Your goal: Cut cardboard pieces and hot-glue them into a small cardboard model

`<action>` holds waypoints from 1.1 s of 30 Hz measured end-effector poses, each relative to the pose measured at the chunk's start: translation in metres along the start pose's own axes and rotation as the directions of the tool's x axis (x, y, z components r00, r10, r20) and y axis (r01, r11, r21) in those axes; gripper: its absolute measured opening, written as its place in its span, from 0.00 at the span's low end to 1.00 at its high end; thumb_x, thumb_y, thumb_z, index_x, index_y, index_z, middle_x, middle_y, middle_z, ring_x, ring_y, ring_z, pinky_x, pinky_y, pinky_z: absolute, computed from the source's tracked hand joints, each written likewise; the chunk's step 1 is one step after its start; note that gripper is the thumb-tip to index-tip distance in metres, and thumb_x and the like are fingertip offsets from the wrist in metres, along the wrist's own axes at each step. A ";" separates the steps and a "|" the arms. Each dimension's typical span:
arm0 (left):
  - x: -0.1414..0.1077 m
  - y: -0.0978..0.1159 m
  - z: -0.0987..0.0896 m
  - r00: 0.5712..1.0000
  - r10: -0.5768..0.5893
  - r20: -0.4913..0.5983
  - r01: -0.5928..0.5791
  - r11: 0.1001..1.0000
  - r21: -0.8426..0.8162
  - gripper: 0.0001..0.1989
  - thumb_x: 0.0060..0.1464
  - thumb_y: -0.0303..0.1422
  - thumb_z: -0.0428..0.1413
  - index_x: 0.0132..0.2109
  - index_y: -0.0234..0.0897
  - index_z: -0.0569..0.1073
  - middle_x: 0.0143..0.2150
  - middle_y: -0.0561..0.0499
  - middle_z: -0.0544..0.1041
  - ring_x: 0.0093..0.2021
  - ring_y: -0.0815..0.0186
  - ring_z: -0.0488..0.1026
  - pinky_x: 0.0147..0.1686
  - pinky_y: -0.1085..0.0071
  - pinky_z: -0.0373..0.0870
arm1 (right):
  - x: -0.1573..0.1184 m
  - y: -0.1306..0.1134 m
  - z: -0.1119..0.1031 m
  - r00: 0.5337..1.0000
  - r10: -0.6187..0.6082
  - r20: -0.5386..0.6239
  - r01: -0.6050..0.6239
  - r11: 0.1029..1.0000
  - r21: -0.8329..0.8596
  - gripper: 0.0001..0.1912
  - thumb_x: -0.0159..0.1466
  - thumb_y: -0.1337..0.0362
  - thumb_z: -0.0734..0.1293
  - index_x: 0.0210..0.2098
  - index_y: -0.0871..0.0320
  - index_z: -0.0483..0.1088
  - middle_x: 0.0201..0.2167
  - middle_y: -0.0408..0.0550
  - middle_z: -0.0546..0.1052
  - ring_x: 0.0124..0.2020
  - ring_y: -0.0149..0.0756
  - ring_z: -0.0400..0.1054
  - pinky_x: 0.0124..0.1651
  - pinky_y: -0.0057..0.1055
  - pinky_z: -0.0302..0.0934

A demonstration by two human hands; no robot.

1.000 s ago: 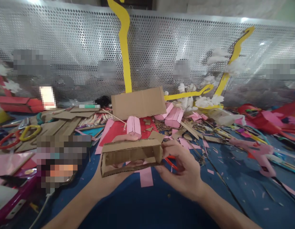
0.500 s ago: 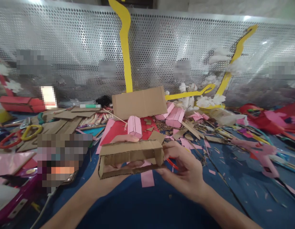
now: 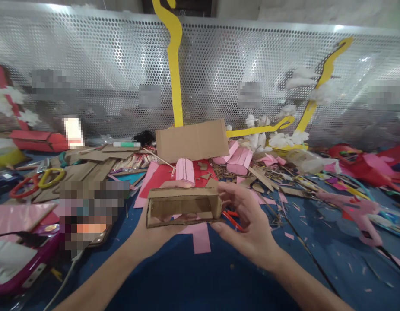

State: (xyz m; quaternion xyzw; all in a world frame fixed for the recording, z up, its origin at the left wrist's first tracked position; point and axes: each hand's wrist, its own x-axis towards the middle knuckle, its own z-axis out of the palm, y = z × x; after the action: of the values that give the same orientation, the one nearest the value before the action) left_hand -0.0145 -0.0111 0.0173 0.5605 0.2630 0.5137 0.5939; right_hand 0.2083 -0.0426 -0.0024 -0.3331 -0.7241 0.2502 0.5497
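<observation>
A small open cardboard box (image 3: 183, 193) is held up over the table, its open side facing me. My left hand (image 3: 151, 235) grips it from the left and beneath; some fingers show behind the top edge and through a gap in the lower part. My right hand (image 3: 248, 224) is curved around the right end, fingertips at the upper corner and thumb at the lower one. Just behind the box stands a small pink paper-covered block (image 3: 185, 171) on a red sheet (image 3: 151, 183). A pink paper strip (image 3: 201, 239) lies below the box.
A pink glue gun (image 3: 352, 209) lies at right, scissors (image 3: 51, 178) and cardboard pieces (image 3: 86, 172) at left. A cardboard panel (image 3: 192, 140) leans behind, near yellow cut-out strips (image 3: 176, 73) and pink blocks (image 3: 239, 160). Scraps litter the blue table (image 3: 200, 285). A perforated metal screen (image 3: 219, 56) stands behind.
The cardboard box has shifted slightly right and up and turned more level, its open side facing me more squarely. My right hand's fingers have loosened a little at its end. The view has shifted slightly.
</observation>
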 end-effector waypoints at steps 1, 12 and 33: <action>0.000 -0.001 -0.001 1.000 0.000 0.022 0.000 1.000 -0.007 0.26 0.47 0.34 0.73 0.53 0.46 0.78 0.50 0.45 0.84 0.53 0.45 0.81 0.49 0.53 0.82 | 0.001 0.000 -0.001 1.000 0.000 0.007 0.000 1.000 -0.004 0.32 0.66 0.65 0.73 0.66 0.43 0.62 0.53 0.51 0.72 0.48 0.43 0.72 0.48 0.41 0.71; 0.010 -0.024 -0.008 0.995 0.012 0.097 -0.014 1.000 0.027 0.26 0.53 0.31 0.70 0.57 0.41 0.73 0.53 0.43 0.82 0.53 0.53 0.80 0.51 0.60 0.78 | 0.009 0.010 -0.004 0.981 0.195 0.005 -0.189 0.945 0.268 0.23 0.67 0.57 0.74 0.59 0.48 0.70 0.52 0.50 0.77 0.51 0.42 0.75 0.51 0.39 0.75; 0.023 -0.028 -0.021 0.996 -0.003 -0.088 -0.004 0.997 -0.078 0.21 0.59 0.37 0.67 0.58 0.43 0.75 0.49 0.47 0.83 0.40 0.62 0.82 0.45 0.63 0.79 | 0.018 0.024 -0.012 0.908 0.406 -0.104 -0.362 0.885 0.292 0.21 0.63 0.55 0.76 0.55 0.51 0.75 0.46 0.47 0.79 0.39 0.34 0.75 0.43 0.32 0.72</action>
State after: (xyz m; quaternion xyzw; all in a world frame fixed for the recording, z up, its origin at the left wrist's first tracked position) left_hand -0.0170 0.0222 -0.0077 0.5137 0.2685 0.5481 0.6030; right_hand 0.2216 -0.0129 -0.0053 -0.4124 -0.5560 0.4212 0.5859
